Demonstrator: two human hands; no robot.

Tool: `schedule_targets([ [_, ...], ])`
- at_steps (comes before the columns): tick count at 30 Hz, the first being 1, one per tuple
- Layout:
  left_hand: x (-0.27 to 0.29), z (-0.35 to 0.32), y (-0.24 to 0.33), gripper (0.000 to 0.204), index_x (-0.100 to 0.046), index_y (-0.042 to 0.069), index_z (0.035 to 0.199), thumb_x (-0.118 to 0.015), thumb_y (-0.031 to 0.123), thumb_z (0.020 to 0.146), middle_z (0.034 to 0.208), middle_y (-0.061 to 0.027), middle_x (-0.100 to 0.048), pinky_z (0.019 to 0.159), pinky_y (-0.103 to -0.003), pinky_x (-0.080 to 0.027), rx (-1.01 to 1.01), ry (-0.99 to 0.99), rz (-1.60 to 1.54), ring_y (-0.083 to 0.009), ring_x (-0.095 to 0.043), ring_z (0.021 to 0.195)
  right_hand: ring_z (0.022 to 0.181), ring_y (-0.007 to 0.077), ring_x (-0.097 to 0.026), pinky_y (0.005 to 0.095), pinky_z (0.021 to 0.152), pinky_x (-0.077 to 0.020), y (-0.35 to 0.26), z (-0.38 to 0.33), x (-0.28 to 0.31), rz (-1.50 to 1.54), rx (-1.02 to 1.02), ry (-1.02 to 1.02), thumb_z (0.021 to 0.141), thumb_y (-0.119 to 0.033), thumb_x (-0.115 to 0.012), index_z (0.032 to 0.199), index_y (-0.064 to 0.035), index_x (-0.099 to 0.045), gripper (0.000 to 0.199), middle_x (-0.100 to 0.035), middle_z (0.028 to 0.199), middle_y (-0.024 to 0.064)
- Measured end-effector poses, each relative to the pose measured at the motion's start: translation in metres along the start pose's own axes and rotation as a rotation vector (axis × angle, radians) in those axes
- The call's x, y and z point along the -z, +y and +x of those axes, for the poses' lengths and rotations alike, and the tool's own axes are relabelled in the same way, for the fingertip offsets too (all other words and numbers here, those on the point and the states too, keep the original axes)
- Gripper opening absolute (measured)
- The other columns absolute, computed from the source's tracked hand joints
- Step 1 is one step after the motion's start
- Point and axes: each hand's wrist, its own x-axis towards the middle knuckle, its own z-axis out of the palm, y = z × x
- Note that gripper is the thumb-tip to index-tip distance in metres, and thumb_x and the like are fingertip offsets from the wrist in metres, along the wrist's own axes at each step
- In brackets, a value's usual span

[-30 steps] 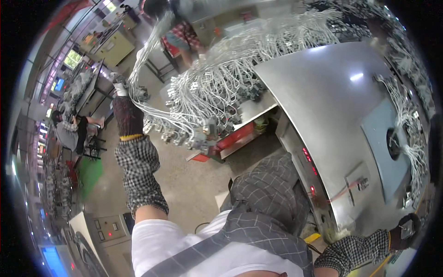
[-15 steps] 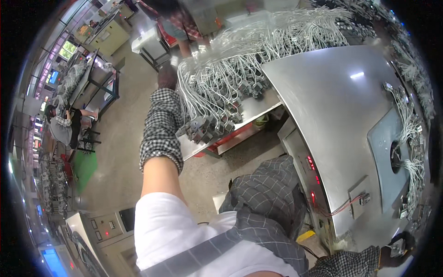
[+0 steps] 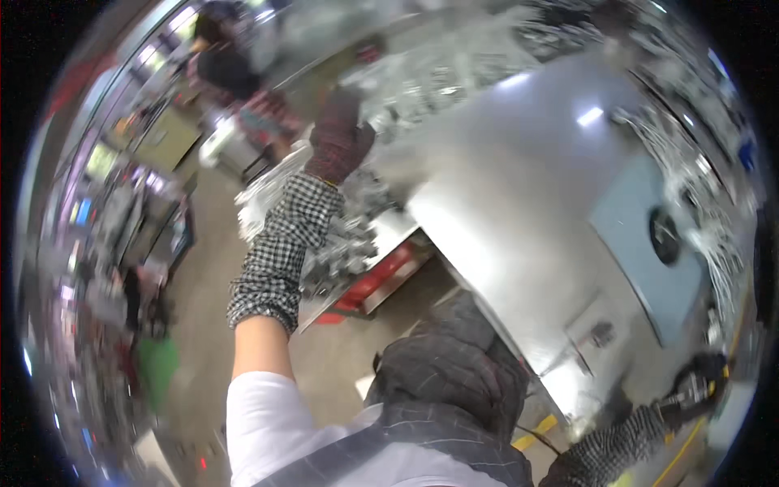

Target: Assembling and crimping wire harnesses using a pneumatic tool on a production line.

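My left hand (image 3: 339, 142), in a dark red glove, reaches out over the near end of a heap of white-wired parts (image 3: 345, 252). Motion smears its fingers, so I cannot tell whether they grip anything. Checked sleeve covers run up both forearms. At the lower right, my right hand (image 3: 682, 398) wears a dark glove and is closed around a small grey metallic part (image 3: 694, 391), whose exact kind is unclear. Between the hands spreads a slanted, shiny metal machine top (image 3: 519, 203), with a pale blue panel (image 3: 629, 235) bearing a round black fixture (image 3: 664, 235).
More white wire bundles (image 3: 714, 260) line the machine's far right side. A red-edged shelf (image 3: 377, 280) sits under the parts table. Another person (image 3: 231, 73) is at the upper left, near a white table (image 3: 231, 150). Yellow floor marking (image 3: 682, 450) shows at lower right.
The view has shifted and blurred. My left hand has moved right across the wired parts, toward the metal top. My right hand appears higher in the picture, still around the grey part.
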Motion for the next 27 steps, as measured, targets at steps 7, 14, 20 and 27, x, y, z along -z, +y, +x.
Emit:
schedule_targets([
  [7, -0.176, 0.128, 0.28, 0.056, -0.059, 0.013, 0.127, -0.074, 0.038, 0.079, 0.129, -0.0112, -0.058, 0.113, -0.046, -0.028, -0.747, -0.2, -0.405, -0.0297, -0.051, 0.124, 0.07, 0.0099, -0.043, 0.0299, 0.067, -0.0387, 0.05, -0.019, -0.024, -0.199, 0.057, -0.321, 0.096, -0.009, -0.054, 0.133, -0.0033, -0.048, 0.038, -0.043, 0.084, -0.0005],
  [14, -0.281, 0.205, 0.437, 0.033, -0.064, 0.013, 0.114, -0.063, 0.018, 0.082, 0.126, -0.0105, -0.059, 0.11, -0.044, -0.035, -1.025, -0.17, -0.233, -0.025, -0.053, 0.123, 0.067, 0.0094, -0.044, 0.029, 0.062, -0.0404, 0.051, -0.008, -0.028, -0.208, 0.194, -0.182, 0.098, -0.017, -0.052, 0.139, -0.0084, -0.042, 0.043, -0.046, 0.085, 0.002],
  [20, -0.332, 0.24, 0.442, 0.021, -0.067, 0.009, 0.103, -0.055, 0.009, 0.085, 0.112, -0.0127, -0.064, 0.096, -0.041, -0.049, -0.903, -0.615, -0.165, -0.0278, -0.06, 0.112, 0.066, 0.01, -0.045, 0.0288, 0.058, -0.0405, 0.059, -0.016, -0.021, -0.317, 0.241, -0.094, 0.098, -0.019, -0.05, 0.142, -0.0149, -0.036, 0.047, -0.05, 0.097, 0.0054],
  [27, -0.297, 0.235, 0.379, 0.019, -0.069, 0.009, 0.093, -0.058, 0.002, 0.079, 0.099, -0.0155, -0.066, 0.084, -0.044, -0.054, -0.954, -0.296, -0.282, -0.033, -0.064, 0.1, 0.07, 0.0154, -0.052, 0.0346, 0.06, -0.0461, 0.063, -0.018, -0.02, -0.244, 0.198, -0.184, 0.098, -0.017, -0.048, 0.143, -0.0157, -0.034, 0.047, -0.052, 0.097, 0.0096],
])
